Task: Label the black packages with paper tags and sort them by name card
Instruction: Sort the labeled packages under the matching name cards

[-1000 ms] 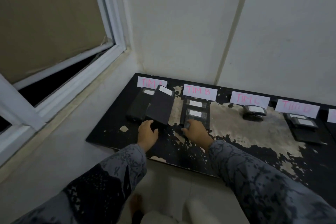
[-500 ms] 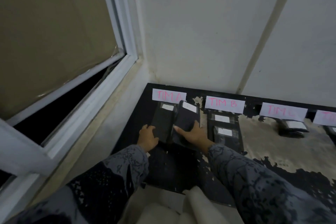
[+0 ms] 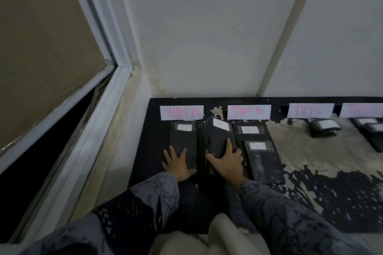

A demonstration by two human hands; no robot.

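A flat black board with a badly peeled, flaking surface (image 3: pixel 310 192) lies on the floor, pushed into the corner of the room; pale patches of bare material show through its coating, widest on the right half. Behind it rise plain white walls (image 3: pixel 207 37), with a narrow vertical strip (image 3: pixel 284 33) running up the right one. On the left stands a white window frame (image 3: pixel 89 33), its sloping lower rail (image 3: pixel 62 109) crossing a brown cardboard sheet (image 3: pixel 41 47) that fills the pane. Below the rail the opening is dark. A dusty pale sill (image 3: pixel 116 130) runs between the frame and the board's left edge. Pale cloth (image 3: pixel 223 236) shows at the bottom edge.
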